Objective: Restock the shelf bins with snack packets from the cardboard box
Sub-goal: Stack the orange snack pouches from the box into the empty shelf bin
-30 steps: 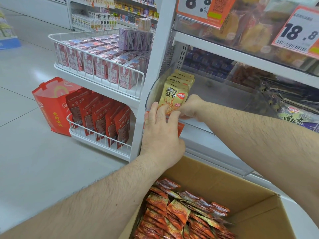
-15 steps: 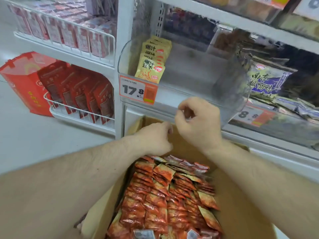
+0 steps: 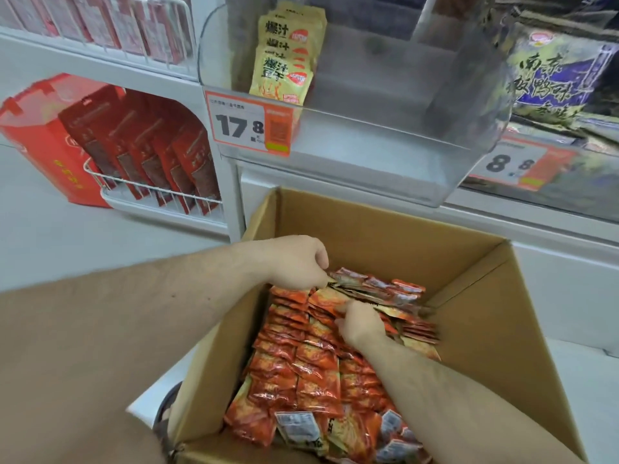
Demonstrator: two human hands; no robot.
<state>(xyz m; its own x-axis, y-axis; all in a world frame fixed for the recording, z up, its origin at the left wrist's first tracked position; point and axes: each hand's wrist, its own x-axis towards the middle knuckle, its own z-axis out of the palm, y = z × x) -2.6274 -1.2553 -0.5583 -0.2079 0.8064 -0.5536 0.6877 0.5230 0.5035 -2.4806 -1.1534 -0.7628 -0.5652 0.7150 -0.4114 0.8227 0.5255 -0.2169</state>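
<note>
Hands work the cardboard box (image 3: 495, 329) below the shelf bin (image 3: 385, 128): left hand (image 3: 298, 262) and right hand (image 3: 360, 321) each pinch snack packets (image 3: 301, 373) near its far wall, gathering stock.

Both hands were down in the cardboard box (image 3: 475, 316); the left hand (image 3: 294, 262) pinched the far orange packets (image 3: 301, 373); the right hand (image 3: 360, 321) gripped others. Above, yellow packets (image 3: 284, 61) stood in the clear bin (image 3: 385, 128).

I see open room in the clear bin (image 3: 385, 128) right of the yellow packets (image 3: 284, 61); its front wall bars low entry.
</note>
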